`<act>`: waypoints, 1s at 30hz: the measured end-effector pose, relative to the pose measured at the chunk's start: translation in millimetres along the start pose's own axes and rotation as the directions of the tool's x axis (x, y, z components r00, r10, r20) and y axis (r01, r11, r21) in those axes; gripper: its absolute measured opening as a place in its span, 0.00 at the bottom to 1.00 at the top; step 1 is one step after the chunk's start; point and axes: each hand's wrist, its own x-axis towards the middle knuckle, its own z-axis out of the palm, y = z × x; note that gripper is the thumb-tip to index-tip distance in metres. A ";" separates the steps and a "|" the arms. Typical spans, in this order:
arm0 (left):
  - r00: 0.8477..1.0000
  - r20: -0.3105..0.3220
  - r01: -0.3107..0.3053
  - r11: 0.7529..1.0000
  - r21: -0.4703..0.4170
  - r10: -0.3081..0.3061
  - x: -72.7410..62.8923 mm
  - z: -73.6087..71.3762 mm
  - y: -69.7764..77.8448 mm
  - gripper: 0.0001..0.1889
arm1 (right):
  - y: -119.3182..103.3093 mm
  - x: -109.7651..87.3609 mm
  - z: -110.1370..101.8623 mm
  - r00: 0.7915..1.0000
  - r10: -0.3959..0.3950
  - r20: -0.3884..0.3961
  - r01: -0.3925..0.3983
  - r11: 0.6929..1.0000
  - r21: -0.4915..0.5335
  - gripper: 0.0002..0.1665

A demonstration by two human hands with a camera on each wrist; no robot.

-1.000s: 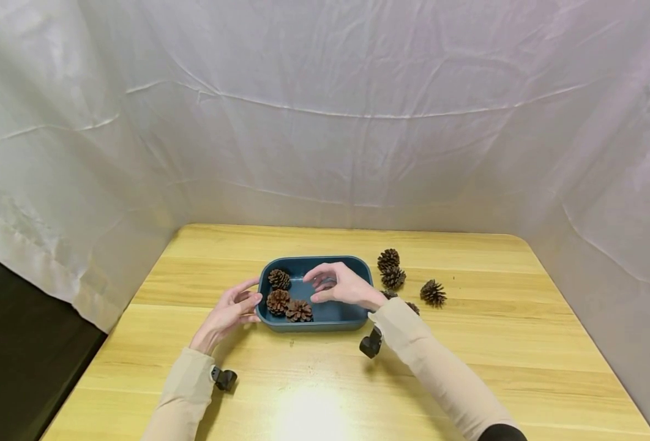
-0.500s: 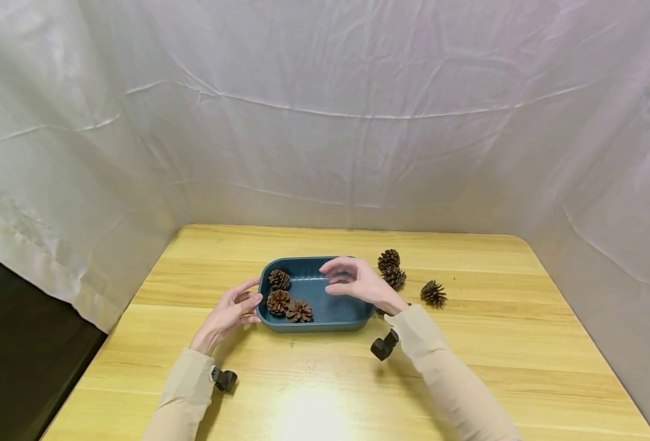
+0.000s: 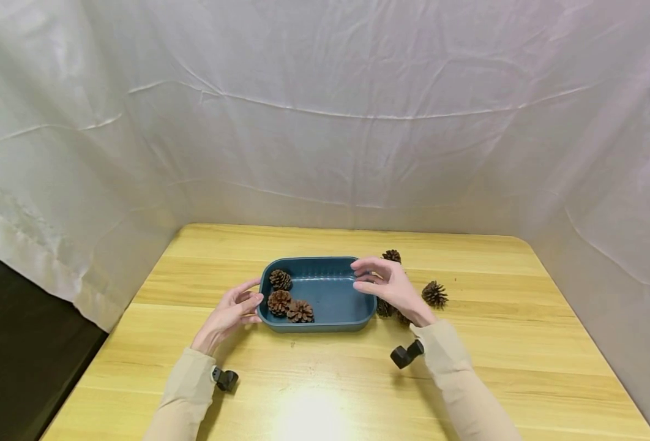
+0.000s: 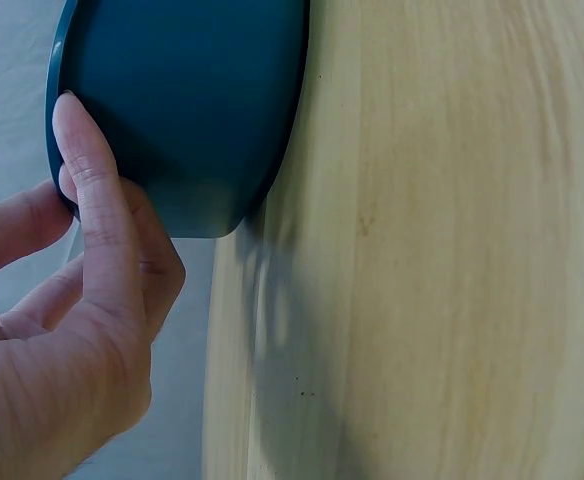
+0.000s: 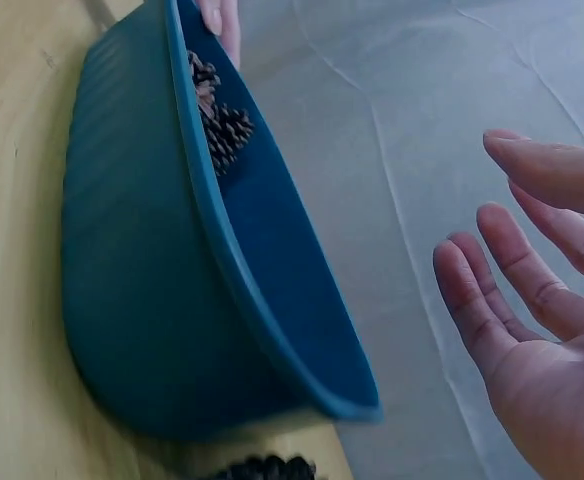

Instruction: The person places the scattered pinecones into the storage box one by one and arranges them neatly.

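A blue rectangular bin [image 3: 332,300] with rounded corners stands on the wooden table. Three brown pine cones lie in its left end, one pine cone [image 3: 280,280] at the back and a lighter pine cone [image 3: 300,312] near the front wall. My left hand [image 3: 227,316] grips the bin's left end, its thumb on the rim, as the left wrist view also shows. Above the bin's right end is my right hand [image 3: 392,289], holding nothing, its fingers apart and loosely bent. In the right wrist view that hand [image 5: 542,300] is clear of the bin's rim [image 5: 234,265].
Several pine cones lie right of the bin, partly hidden by my right hand and wrist. One pine cone [image 3: 434,294] sits farther right, another pine cone [image 3: 392,255] toward the back. A pale curtain [image 3: 325,122] hangs behind the table [image 3: 281,392].
My right hand has moved right, from over the middle of the bin to its right end, still holding nothing. My left hand and the pine cones in the bin have stayed put.
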 end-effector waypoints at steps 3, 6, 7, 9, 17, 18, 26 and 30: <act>1.000 -0.005 0.007 1.000 -0.005 -0.007 0.4 0.5 -0.2 0.33 | 0.4 -8.7 -7.8 0.999 0.034 -0.031 -0.033 0.999 0.017 0.25; 1.000 -0.005 0.009 1.000 -0.012 -0.009 0.7 0.6 -0.3 0.33 | 1.9 -16.4 -14.9 0.996 0.040 -0.081 -0.038 0.999 0.032 0.27; 1.000 -0.004 0.008 1.000 -0.013 -0.008 0.7 0.7 -0.2 0.33 | 2.7 -18.7 -17.1 0.994 0.034 -0.100 -0.030 0.999 0.039 0.27; 1.000 -0.004 0.006 1.000 -0.013 -0.006 0.7 0.5 0.0 0.33 | 4.4 -22.8 -20.7 0.990 0.020 -0.142 -0.014 0.999 0.041 0.27; 1.000 -0.007 0.007 1.000 -0.009 -0.007 0.9 0.2 -0.1 0.33 | 16.2 -39.7 -36.8 0.959 -0.037 -0.279 0.057 0.996 0.063 0.27; 1.000 -0.007 0.007 1.000 -0.008 -0.007 0.9 0.2 -0.1 0.33 | 17.9 -41.9 -39.2 0.954 -0.043 -0.297 0.065 0.996 0.063 0.27; 1.000 -0.001 0.004 1.000 -0.006 -0.004 0.4 0.1 0.1 0.33 | 28.6 -59.2 -54.8 0.915 -0.021 -0.404 0.058 0.995 0.080 0.27; 1.000 0.002 0.002 1.000 -0.009 -0.002 0.2 0.1 -0.1 0.33 | 31.5 -66.1 -60.0 0.898 0.004 -0.440 0.033 0.996 0.078 0.27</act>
